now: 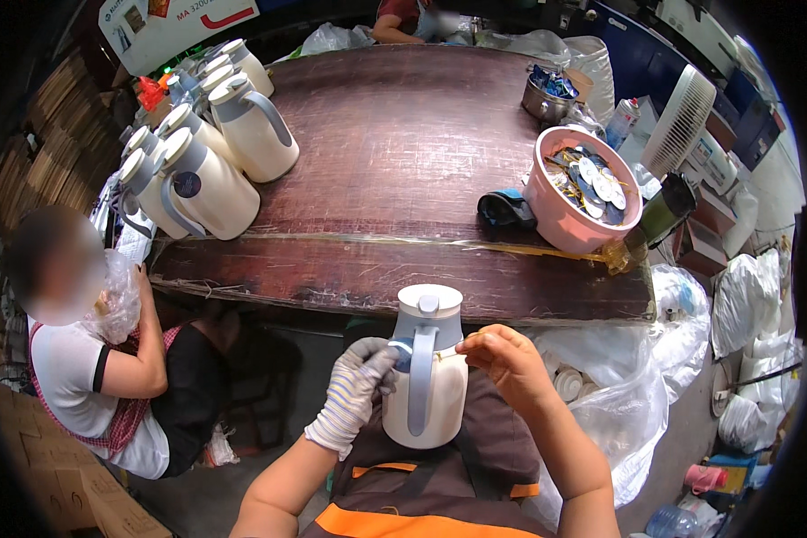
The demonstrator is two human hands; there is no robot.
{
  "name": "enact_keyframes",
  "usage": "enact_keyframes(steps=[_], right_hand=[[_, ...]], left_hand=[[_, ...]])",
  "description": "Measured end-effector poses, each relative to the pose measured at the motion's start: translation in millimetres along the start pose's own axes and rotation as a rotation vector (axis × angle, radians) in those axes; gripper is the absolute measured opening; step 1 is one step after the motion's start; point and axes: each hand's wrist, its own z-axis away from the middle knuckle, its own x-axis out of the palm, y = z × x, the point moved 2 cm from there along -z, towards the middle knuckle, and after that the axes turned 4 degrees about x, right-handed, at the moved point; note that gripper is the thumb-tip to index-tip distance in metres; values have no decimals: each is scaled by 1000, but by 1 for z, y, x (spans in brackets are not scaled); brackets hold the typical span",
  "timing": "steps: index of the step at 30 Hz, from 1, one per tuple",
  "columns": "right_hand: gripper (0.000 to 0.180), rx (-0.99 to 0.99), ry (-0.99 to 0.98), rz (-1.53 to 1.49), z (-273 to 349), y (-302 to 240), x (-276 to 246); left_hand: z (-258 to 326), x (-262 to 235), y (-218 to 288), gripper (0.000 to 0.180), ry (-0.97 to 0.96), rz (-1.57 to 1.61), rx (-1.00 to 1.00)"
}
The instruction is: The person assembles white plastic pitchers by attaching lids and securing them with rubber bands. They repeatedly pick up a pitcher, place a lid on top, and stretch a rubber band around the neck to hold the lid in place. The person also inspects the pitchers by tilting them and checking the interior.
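Observation:
A cream vacuum jug (pixel 442 408) with a grey-blue collar and handle stands upright at my lap, just in front of the table edge, its handle toward me. My left hand (pixel 354 390), in a striped knit glove, pinches a round dark-blue tag (pixel 404 355) at the left of the handle. On the handle's other side my bare right hand (pixel 506 360) has its thumb and fingers closed on a thin gold cord (pixel 445 355). Whether the cord runs behind the handle to the tag is hidden.
On the dark wooden table (pixel 394 134), several similar jugs (pixel 215 184) crowd the left side. A pink bucket (pixel 569 211) of round tags and a metal pot (pixel 547 106) stand at the right. A seated co-worker (pixel 107 359) is at my left; a plastic bag (pixel 618 394) lies at my right.

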Motion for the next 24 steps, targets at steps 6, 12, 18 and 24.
enact_keyframes(steps=[6, 12, 18, 24], right_hand=[[30, -3, -227, -54, 8, -6, 24], [35, -41, -171, 530, 11, -17, 70], [25, -729, 42, 1250, 10, -27, 74], [9, -638, 502, 1209, -19, -41, -18]], left_hand=[[18, 21, 17, 11, 72, -80, 420], [30, 35, 45, 23, -308, -978, 1093], [28, 41, 21, 51, -448, 249, -82], [17, 24, 9, 23, -248, 52, -101]])
